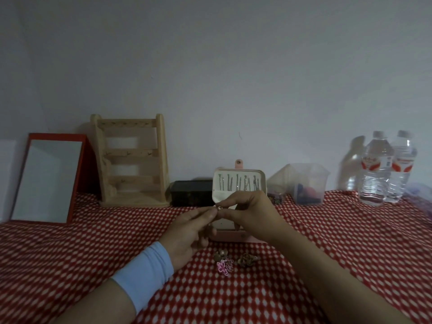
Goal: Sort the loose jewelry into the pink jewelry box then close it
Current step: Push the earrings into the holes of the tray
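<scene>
The pink jewelry box (233, 236) stands open on the red checked cloth, its lid (239, 185) upright with several silver pieces hanging inside. In front of the lid my left hand (189, 232) and my right hand (250, 212) meet, both pinching one small earring (219, 208) between fingertips. My hands hide most of the box's base. Loose jewelry lies on the cloth nearer to me: a pink flower piece (224, 267), a beaded piece (221, 254) and a brownish piece (247, 259).
Along the wall stand a red-framed mirror (46, 178), a wooden jewelry stand (132, 160), a small black box (191, 192), a clear plastic container (301, 183) and two water bottles (388, 167). The red checked cloth (93, 249) covers the table.
</scene>
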Available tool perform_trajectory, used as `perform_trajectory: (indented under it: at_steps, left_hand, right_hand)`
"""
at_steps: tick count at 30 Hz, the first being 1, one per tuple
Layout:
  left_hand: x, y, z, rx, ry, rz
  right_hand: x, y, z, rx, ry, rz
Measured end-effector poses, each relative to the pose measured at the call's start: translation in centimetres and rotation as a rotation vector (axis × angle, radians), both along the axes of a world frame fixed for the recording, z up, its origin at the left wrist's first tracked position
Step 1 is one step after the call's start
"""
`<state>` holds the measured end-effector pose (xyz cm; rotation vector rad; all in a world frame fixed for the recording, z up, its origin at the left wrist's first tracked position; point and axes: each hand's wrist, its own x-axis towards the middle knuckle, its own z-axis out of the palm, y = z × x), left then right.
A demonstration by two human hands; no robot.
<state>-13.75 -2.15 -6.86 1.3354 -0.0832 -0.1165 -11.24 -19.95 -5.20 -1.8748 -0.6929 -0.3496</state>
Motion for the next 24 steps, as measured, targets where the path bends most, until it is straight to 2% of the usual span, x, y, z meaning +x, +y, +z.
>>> perform_trajectory:
  at_steps: [3, 7, 13, 18, 20, 24]
  left_hand:
    - [0.0, 0.0, 0.3, 0.055, -0.024, 0.012]
    - [0.5, -0.2, 1.5, 0.113, -0.058, 0.002]
    - [3.6, -1.2, 5.0, 0.151, -0.116, -0.082]
    - [6.4, -2.0, 5.3, 0.156, -0.122, -0.046]
    - [7.5, -2.0, 4.8, 0.232, -0.148, -0.014]
    - [9.2, -1.4, 2.8, 0.501, -0.304, 0.061]
  right_hand:
    - [-0.1, -0.1, 0.3, -0.028, -0.009, -0.013]
    - [0.2, -0.5, 2.2, -0.161, -0.006, -0.020]
    - [2.7, -1.4, 5.2, -0.088, 0.028, -0.057]
    - [5.1, -1.9, 5.3, -0.024, 0.115, -0.035]
    - [6.1, -2.0, 4.6, -0.018, 0.147, -0.033]
    - [7.6, -2.2, 2.9, -0.046, 0.178, -0.069]
